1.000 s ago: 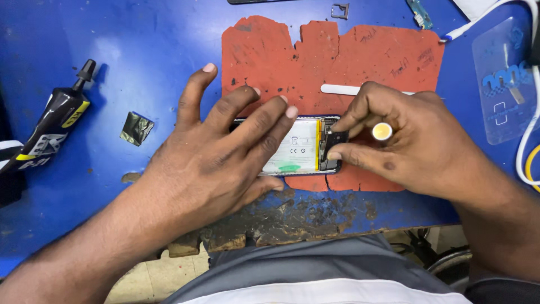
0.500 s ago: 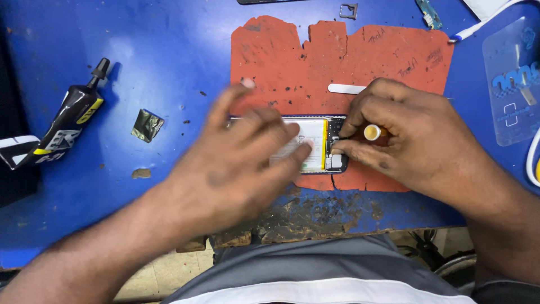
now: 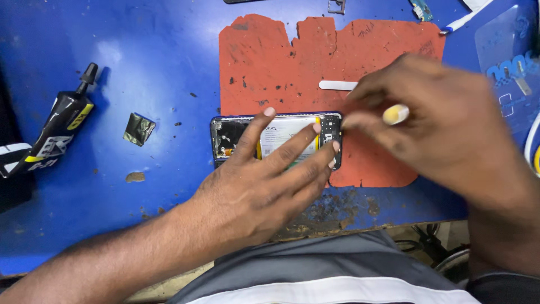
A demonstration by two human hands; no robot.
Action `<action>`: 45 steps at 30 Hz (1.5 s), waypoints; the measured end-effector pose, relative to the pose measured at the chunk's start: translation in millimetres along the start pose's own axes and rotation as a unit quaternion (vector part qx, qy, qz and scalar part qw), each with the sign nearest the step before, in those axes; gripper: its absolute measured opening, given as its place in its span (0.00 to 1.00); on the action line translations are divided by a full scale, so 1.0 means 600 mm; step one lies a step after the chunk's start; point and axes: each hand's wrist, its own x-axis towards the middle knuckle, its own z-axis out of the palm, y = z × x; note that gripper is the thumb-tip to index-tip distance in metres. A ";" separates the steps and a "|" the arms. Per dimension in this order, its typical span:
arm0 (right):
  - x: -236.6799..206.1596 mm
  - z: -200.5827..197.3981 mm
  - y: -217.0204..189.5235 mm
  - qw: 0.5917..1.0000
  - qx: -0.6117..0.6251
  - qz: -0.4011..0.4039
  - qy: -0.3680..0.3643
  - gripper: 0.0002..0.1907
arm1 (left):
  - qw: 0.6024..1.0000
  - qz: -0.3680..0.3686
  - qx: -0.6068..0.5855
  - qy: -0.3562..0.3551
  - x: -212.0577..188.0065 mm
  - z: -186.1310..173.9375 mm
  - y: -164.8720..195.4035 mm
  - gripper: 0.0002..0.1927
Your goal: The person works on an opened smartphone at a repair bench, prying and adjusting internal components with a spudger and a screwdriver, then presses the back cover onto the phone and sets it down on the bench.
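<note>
Head view: opened phone (image 3: 275, 138), back cover off, lies on red mat (image 3: 292, 62) atop blue table (image 3: 140, 50). Left hand (image 3: 259, 191) fingers spread flat, pressing on phone. Right hand (image 3: 444, 121), blurred, pinches yellow-tipped tool (image 3: 395, 114) at phone's right end. White spudger (image 3: 337, 85) just beyond. Glue tube (image 3: 59, 126) far left.

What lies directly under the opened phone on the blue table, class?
The opened phone with its back cover off rests mostly on the ragged red-orange rubber mat, its left end over the blue table. The left hand hides the phone's lower edge and what lies beneath it.
</note>
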 end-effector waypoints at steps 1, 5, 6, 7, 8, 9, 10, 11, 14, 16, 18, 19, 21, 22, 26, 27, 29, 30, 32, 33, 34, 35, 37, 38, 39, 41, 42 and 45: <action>-0.002 -0.008 0.001 0.999 -0.024 -0.002 0.021 0.12 | 1.000 -0.007 -0.002 -0.009 0.000 0.000 0.000 0.26; -0.020 -0.026 0.007 0.995 -0.005 0.051 0.087 0.13 | 0.998 -0.052 -0.041 0.005 0.003 -0.002 0.001 0.21; -0.026 -0.026 0.008 0.993 0.016 0.068 0.097 0.16 | 0.997 -0.055 -0.057 0.008 0.004 -0.003 0.000 0.21; -0.031 -0.025 0.009 0.990 0.038 0.086 0.107 0.18 | 0.996 -0.057 -0.072 0.011 0.005 -0.005 0.000 0.20; -0.037 -0.023 0.011 0.988 0.048 0.092 0.114 0.20 | 0.996 -0.055 -0.065 0.008 0.006 -0.006 0.000 0.21; -0.041 -0.021 0.013 0.986 0.058 0.098 0.120 0.22 | 0.997 -0.054 -0.059 0.004 0.007 -0.008 0.000 0.22; -0.045 -0.018 0.014 0.984 0.069 0.104 0.127 0.23 | 0.997 -0.053 -0.053 0.000 0.008 -0.010 0.000 0.23; -0.047 -0.015 0.016 0.983 0.073 0.108 0.132 0.22 | 0.997 -0.052 -0.048 -0.002 0.009 -0.012 0.000 0.23; -0.053 -0.010 0.021 0.978 0.093 0.110 0.149 0.19 | 0.998 -0.048 -0.036 -0.006 0.013 -0.019 0.001 0.23; -0.056 -0.007 0.025 0.974 0.111 0.106 0.164 0.18 | 0.999 -0.044 -0.021 -0.011 0.016 -0.023 0.002 0.21; -0.058 -0.006 0.030 0.969 0.137 0.098 0.182 0.16 | 0.999 -0.035 -0.040 -0.005 0.019 -0.028 0.003 0.20; -0.057 -0.006 0.035 0.964 0.161 0.091 0.193 0.15 | 0.998 -0.031 -0.050 -0.002 0.021 -0.030 0.004 0.19; -0.049 -0.005 0.051 0.949 0.220 0.070 0.216 0.13 | 0.998 -0.027 -0.063 -0.005 0.024 -0.033 0.008 0.19; -0.040 -0.003 0.063 0.939 0.253 0.055 0.227 0.12 | 0.997 -0.024 -0.067 -0.006 0.025 -0.035 0.009 0.18; -0.026 0.002 0.095 0.925 0.310 0.021 0.219 0.10 | 0.997 0.004 0.072 -0.037 0.028 -0.041 0.024 0.21; -0.024 0.003 0.100 0.923 0.319 0.015 0.214 0.10 | 0.989 0.020 0.135 -0.057 0.028 -0.042 0.032 0.22; -0.021 0.006 0.106 0.921 0.328 0.008 0.208 0.09 | 0.983 0.029 0.170 -0.070 0.027 -0.044 0.037 0.23; -0.020 0.007 0.107 0.921 0.333 0.006 0.205 0.09 | 0.988 0.022 0.140 -0.063 0.027 -0.044 0.035 0.23; -0.019 0.008 0.105 0.920 0.337 0.001 0.202 0.09 | 0.996 0.006 0.078 -0.035 0.025 -0.044 0.031 0.22; -0.018 0.008 0.102 0.920 0.338 -0.001 0.199 0.10 | 0.999 -0.005 0.042 -0.014 0.024 -0.044 0.028 0.21; -0.016 0.009 0.100 0.919 0.341 -0.001 0.196 0.10 | 1.000 -0.019 0.004 0.005 0.022 -0.044 0.026 0.20; -0.014 0.009 0.097 0.920 0.341 0.000 0.191 0.11 | 1.000 -0.022 -0.016 0.010 0.020 -0.044 0.024 0.20; -0.008 0.010 0.092 0.921 0.342 -0.007 0.187 0.12 | 0.998 -0.025 -0.045 0.023 0.017 -0.044 0.019 0.19; -0.005 0.010 0.089 0.921 0.342 -0.007 0.184 0.13 | 0.998 -0.027 -0.045 0.020 0.016 -0.044 0.016 0.19; -0.002 0.010 0.085 0.922 0.342 -0.010 0.179 0.13 | 0.998 -0.029 -0.047 0.016 0.014 -0.044 0.013 0.20; 0.002 0.011 0.079 0.925 0.342 -0.013 0.168 0.15 | 0.998 -0.032 -0.051 0.010 0.013 -0.043 0.008 0.21; 0.004 0.012 0.076 0.926 0.342 -0.015 0.161 0.16 | 0.998 -0.035 -0.053 0.007 0.012 -0.042 0.006 0.22; 0.008 0.014 0.069 0.926 0.354 -0.001 0.130 0.19 | 0.997 -0.042 -0.065 0.011 0.011 -0.041 0.000 0.22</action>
